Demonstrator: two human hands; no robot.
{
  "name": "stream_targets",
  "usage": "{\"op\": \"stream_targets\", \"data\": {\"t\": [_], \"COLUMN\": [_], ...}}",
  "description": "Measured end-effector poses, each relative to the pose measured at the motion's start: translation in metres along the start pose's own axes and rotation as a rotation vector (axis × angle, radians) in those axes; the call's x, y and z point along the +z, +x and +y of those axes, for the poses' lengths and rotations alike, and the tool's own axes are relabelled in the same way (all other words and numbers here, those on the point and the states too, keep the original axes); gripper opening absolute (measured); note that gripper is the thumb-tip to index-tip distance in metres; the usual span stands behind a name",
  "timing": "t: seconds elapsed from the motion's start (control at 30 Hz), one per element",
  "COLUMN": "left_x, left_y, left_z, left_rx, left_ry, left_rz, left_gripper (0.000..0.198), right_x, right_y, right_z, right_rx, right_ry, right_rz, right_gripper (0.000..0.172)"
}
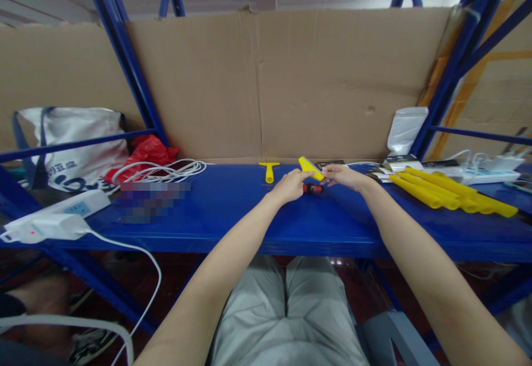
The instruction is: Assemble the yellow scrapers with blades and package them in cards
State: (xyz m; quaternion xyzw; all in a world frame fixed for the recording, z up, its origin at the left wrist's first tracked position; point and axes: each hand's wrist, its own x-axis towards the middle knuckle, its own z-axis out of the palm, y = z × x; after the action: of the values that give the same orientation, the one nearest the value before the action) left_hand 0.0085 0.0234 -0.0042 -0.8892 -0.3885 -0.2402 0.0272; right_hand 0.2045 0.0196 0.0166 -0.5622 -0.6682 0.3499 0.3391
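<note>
Over the blue table my left hand [290, 186] pinches a yellow scraper head [311, 168] at its lower left side. On the scraper's right end, my right hand [341, 176] has its fingers closed. The scraper is tilted, with a pale strip along its upper edge. Just below it lies a red and black tool handle [312, 188], partly covered by my left hand. To the left, a yellow T-shaped scraper piece [269, 172] lies on the table, touched by neither hand.
Yellow tubular handles [449, 189] lie at the right beside small boxes [402, 162]. At left are a white power strip [62, 213], coiled white cable [170, 171], a red plastic bag [152, 152] and a cloth bag [83, 144]. Cardboard [316, 83] stands behind.
</note>
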Motion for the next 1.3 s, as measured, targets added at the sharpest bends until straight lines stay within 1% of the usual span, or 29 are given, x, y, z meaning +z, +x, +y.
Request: {"op": "stream_targets", "data": {"t": [0.27,0.43,0.53,0.67,0.77,0.87,1.0,1.07,1.1,1.17,1.23,1.27,1.3], "left_x": [-0.001,-0.001,-0.002,-0.005,-0.008,-0.011,-0.011,-0.011,-0.011,-0.011,-0.011,-0.010,-0.010], "left_y": [-0.001,-0.001,-0.002,-0.006,-0.008,-0.010,-0.011,-0.011,-0.010,-0.008,-0.005,-0.002,0.000], "left_z": [0.000,0.001,0.002,0.008,0.015,0.020,0.022,0.020,0.018,0.015,0.010,0.008,0.006], "left_rx": [-0.002,-0.004,-0.010,-0.012,-0.008,-0.029,-0.041,-0.029,-0.026,-0.032,-0.063,-0.091,-0.119], "left_ry": [-0.008,0.014,0.036,0.131,0.248,0.311,0.261,0.188,0.143,0.034,-0.108,-0.190,-0.281], "left_rz": [0.008,0.003,-0.006,-0.023,-0.047,-0.064,-0.084,-0.061,-0.037,0.034,0.117,0.154,0.181], "left_gripper": [0.051,0.051,0.052,0.054,0.058,0.060,0.064,0.068,0.069,0.071,0.070,0.070,0.069], "right_x": [0.000,0.001,0.002,0.005,0.006,0.006,0.000,-0.007,-0.011,-0.022,-0.033,-0.037,-0.041], "right_y": [0.002,0.005,0.007,0.007,0.007,0.009,0.011,0.011,0.011,0.012,0.014,0.015,0.015], "right_z": [0.001,0.004,0.005,0.003,0.001,0.002,0.008,0.012,0.014,0.022,0.032,0.038,0.043], "right_rx": [0.016,-0.030,-0.060,-0.075,-0.088,-0.095,-0.131,-0.163,-0.170,-0.139,-0.043,0.031,0.106], "right_ry": [-0.024,-0.045,-0.060,-0.068,-0.052,-0.037,-0.003,0.042,0.053,-0.014,-0.217,-0.352,-0.473], "right_rz": [0.033,-0.003,0.010,0.046,0.064,0.087,0.074,0.083,0.117,0.257,0.441,0.502,0.511], "right_gripper": [0.014,0.015,0.013,0.011,0.013,0.015,0.020,0.022,0.024,0.029,0.033,0.036,0.039]}}
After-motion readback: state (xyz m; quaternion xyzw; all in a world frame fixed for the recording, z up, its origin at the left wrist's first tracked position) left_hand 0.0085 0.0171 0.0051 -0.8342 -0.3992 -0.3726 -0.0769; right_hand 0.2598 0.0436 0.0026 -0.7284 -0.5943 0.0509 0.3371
